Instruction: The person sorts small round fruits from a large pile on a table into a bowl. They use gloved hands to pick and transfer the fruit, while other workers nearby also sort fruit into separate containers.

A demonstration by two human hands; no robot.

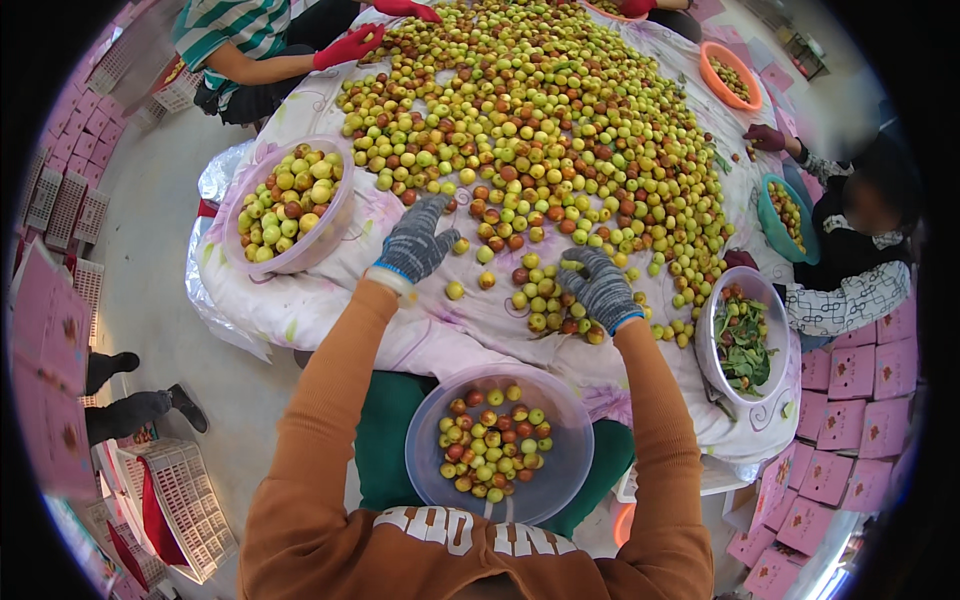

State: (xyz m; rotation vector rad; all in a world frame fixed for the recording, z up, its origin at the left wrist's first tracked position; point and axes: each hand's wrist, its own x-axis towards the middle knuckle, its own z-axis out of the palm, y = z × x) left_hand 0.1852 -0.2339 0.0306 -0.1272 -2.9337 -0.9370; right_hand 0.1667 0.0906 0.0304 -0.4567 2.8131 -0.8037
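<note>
A heap of green, yellow and reddish-brown jujubes (525,127) covers much of a white floral cloth (420,330). My left hand (420,240), in a grey knit glove, is at the near edge of the heap, thumb apart from the fingers. A reddish jujube (450,204) lies at its fingertips. My right hand (598,285), gloved alike, curves palm down over a small cluster of jujubes (546,291); its fingers hide whether any fruit is in them. On my lap rests a translucent plastic basin (574,450) partly filled with jujubes.
A pink basin (337,217) of jujubes stands left; a white basin (705,352) with leaves and fruit stands right. A co-worker's red-gloved hand (349,46) is at the far left, another person's dark-gloved hand (765,138) at right. Pink cartons (829,420) and plastic crates (184,495) flank the table.
</note>
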